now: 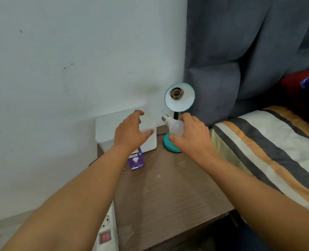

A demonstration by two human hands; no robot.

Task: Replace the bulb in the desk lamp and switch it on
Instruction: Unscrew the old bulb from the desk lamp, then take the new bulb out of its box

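So the socket (pixel 176 93) inside the teal desk lamp's shade (pixel 180 104) is empty, meaning the bulb-out part looks done. The right hand (pixel 191 134) is wrapped around a white LED bulb (pixel 175 126), screw base pointing up-left, just below the shade and above the lamp base (pixel 169 144). Can't say for sure if it's the old or the new one. The left hand (pixel 131 132) is spread wide and empty over the white container (pixel 106 127), with the purple bulb box (pixel 136 160) on the nightstand (pixel 168 192). Left to do: screw in, switch on.
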